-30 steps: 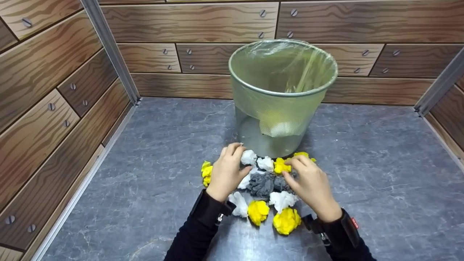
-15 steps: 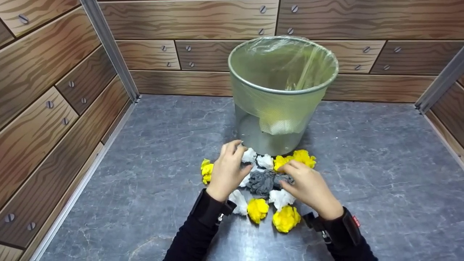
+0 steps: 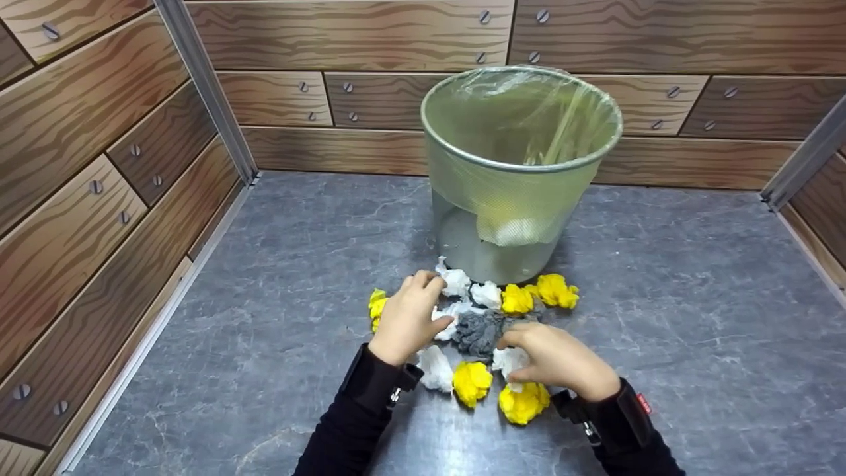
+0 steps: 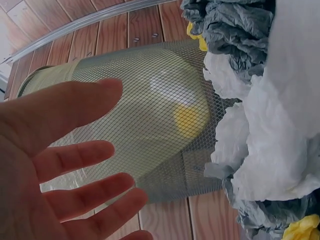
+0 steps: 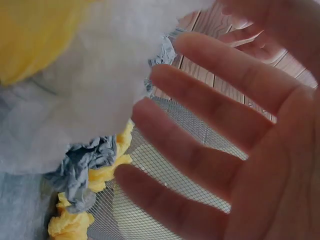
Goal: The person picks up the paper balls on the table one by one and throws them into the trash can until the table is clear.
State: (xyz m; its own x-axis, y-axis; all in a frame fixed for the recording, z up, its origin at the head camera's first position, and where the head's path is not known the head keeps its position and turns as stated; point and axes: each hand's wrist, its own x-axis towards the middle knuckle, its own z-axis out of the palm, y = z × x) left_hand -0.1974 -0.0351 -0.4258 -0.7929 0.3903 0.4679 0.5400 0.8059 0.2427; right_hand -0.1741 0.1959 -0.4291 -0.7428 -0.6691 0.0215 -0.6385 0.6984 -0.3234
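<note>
Head cam, L hand (image 3: pixel 408 320) nr wht wads (image 3: pixel 456 283), R hand (image 3: pixel 562 362) by lower wht wad (image 3: pixel 509 362), both hands w/ fingers apart

1 mesh bin (image 3: pixel 462 244), 1 bag (image 3: pixel 502 129) lining it. Loose: 5 yellow paper balls (image 3: pixel 472 383) in sight, at least 5 white paper balls (image 3: pixel 435 370), at least 2 grey paper balls (image 3: pixel 477 333). White and grey totals uncertain, they overlap and hands cover some. Through the mesh: 1 yellow patch (image 4: pixel 189 121), 1 white patch (image 4: pixel 172 90), ball count unclear. 2 hands: left hand (image 3: pixel 408 320), right hand (image 3: pixel 562 360).
</note>
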